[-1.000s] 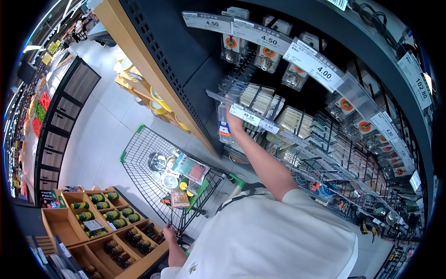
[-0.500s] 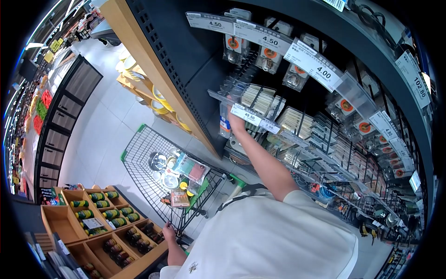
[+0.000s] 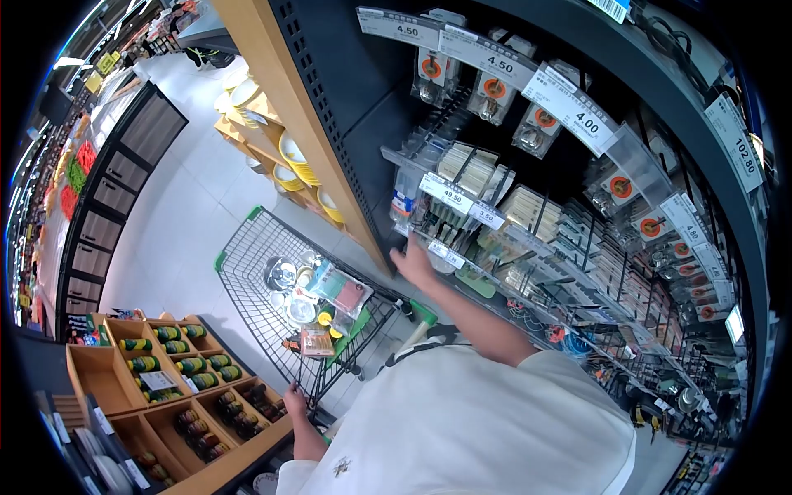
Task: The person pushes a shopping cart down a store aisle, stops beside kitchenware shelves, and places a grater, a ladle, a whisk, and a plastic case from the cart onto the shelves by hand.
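My right hand (image 3: 414,264) is just below a lower price rail of the shelf rack (image 3: 351,107), with thumb and forefinger apart and nothing visible in it. Above it hangs a clear pack with a blue and orange label (image 3: 402,204), beside rows of carded packs (image 3: 466,169). My left hand (image 3: 294,400) is closed on the near left edge of a wire shopping cart (image 3: 247,276); its fingers are partly hidden. Inside the cart are metal bowls and lids (image 3: 299,309), a bagged pack of coloured cloths (image 3: 340,289) and a small orange-red pack (image 3: 317,340).
Price rails (image 3: 499,62) jut out over hanging packs on my right. A wooden display (image 3: 107,375) with compartments of jars stands at lower left. Stacked yellow-rimmed bowls (image 3: 293,157) sit past the wooden post (image 3: 285,74). Tiled floor (image 3: 177,177) runs between displays.
My right hand has moved down from beside the blue-and-orange-labelled pack to below the lower rail. The view has shifted slightly. My left hand stays at the shopping cart.
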Available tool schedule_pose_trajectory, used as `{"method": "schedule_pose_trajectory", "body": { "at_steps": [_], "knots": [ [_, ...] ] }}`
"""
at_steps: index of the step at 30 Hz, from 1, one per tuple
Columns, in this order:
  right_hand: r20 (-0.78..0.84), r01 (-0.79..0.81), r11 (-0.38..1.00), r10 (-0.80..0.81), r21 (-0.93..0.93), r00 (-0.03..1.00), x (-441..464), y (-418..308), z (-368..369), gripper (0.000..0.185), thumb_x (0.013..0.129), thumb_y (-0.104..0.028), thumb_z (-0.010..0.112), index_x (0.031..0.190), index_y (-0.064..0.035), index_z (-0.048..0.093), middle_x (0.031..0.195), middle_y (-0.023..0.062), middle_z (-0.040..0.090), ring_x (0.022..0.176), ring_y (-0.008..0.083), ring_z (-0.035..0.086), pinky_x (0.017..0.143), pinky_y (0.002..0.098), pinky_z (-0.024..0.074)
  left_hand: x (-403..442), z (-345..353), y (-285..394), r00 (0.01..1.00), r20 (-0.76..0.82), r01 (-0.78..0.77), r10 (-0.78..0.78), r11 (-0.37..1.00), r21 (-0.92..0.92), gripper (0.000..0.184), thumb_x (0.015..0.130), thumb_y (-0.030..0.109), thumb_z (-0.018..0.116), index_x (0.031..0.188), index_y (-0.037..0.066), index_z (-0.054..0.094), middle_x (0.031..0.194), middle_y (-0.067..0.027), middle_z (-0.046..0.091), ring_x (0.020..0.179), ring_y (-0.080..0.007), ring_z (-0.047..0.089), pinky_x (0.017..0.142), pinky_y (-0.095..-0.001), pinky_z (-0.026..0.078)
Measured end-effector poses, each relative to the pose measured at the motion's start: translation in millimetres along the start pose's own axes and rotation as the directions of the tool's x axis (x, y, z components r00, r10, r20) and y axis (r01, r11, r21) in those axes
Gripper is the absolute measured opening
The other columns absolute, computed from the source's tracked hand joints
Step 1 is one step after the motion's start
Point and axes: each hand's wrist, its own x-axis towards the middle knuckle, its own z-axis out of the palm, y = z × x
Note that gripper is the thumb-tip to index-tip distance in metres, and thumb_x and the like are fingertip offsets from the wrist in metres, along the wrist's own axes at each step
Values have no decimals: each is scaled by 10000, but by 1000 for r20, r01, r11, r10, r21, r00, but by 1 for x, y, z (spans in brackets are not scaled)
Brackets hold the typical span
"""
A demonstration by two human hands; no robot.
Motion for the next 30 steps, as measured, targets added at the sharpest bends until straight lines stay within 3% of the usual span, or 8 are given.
{"method": "schedule_pose_trajectory", "body": {
  "at_steps": [2, 3, 6, 12, 17, 21, 28, 30],
  "knots": [
    [222, 25, 988, 9, -151, 975, -39, -12, -7, 755, 904, -343, 638, 1470, 40, 319, 1153, 328, 642, 1096, 481, 612, 958, 522, 489, 0, 0, 2, 1000, -4, 4, -4, 1000, -1, 342, 984, 171, 519, 1282, 90, 668, 797, -161, 711, 600, -222, 704, 575, -360, 542],
    [332, 176, 938, -71, -298, 941, -45, 6, 3, 753, 912, -348, 632, 1482, 25, 313, 1131, 310, 655, 1083, 463, 624, 918, 521, 511, 0, 0, 2, 1000, -6, 7, -7, 1000, -1, 342, 986, 176, 515, 1279, 95, 670, 803, -163, 712, 609, -228, 709, 584, -360, 544],
    [637, 380, 836, -47, -396, 769, -68, 67, 24, 540, 926, -318, 600, 1342, -6, 454, 1050, 254, 687, 978, 439, 671, 846, 545, 531, 2, 2, -4, 1000, 11, 21, -21, 1000, -18, 344, 982, 196, 519, 1278, 116, 675, 803, -162, 720, 631, -235, 720, 631, -366, 551],
    [490, 262, 884, -43, -388, 870, -82, 90, 27, 252, 949, -170, 499, 1148, -44, 589, 996, 226, 710, 929, 423, 689, 794, 529, 558, 5, 3, -19, 1000, 13, -6, 6, 1000, 3, 336, 968, 225, 551, 1268, 150, 685, 789, -161, 727, 643, -232, 727, 658, -375, 551],
    [437, 307, 755, -30, -580, 899, -103, 65, 13, 227, 949, -116, 480, 1112, -64, 629, 938, 188, 737, 908, 353, 728, 784, 496, 577, 2, 1, -25, 998, 50, -32, 36, 997, -75, 348, 964, 173, 560, 1281, 70, 661, 902, -158, 746, 673, -232, 740, 647, -350, 554],
    [320, 201, 728, 27, -655, 947, -116, 71, 25, 228, 933, -100, 493, 1106, -38, 628, 952, 198, 740, 915, 343, 733, 792, 462, 581, -4, -1, -29, 996, 81, -37, 45, 995, -95, 384, 967, 169, 556, 1325, 50, 625, 1025, -162, 740, 681, -236, 739, 647, -346, 557],
    [327, 138, 770, 96, -622, 940, -137, 71, 12, 285, 905, -78, 530, 1171, -36, 622, 1047, 199, 730, 1010, 339, 712, 876, 452, 557, -26, 0, -39, 998, 63, -19, 32, 979, -202, 382, 969, 170, 536, 1296, 0, 636, 908, -171, 731, 631, -211, 710, 582, -333, 539],
    [311, 71, 792, 154, -607, 938, -143, 68, 8, 373, 863, -138, 637, 1224, -48, 612, 1194, 202, 691, 1132, 340, 666, 978, 450, 516, -31, 2, -43, 998, 49, -33, 45, 973, -229, 391, 963, 193, 546, 1299, 19, 644, 899, -168, 732, 641, -213, 714, 579, -332, 537]
  ]
}}
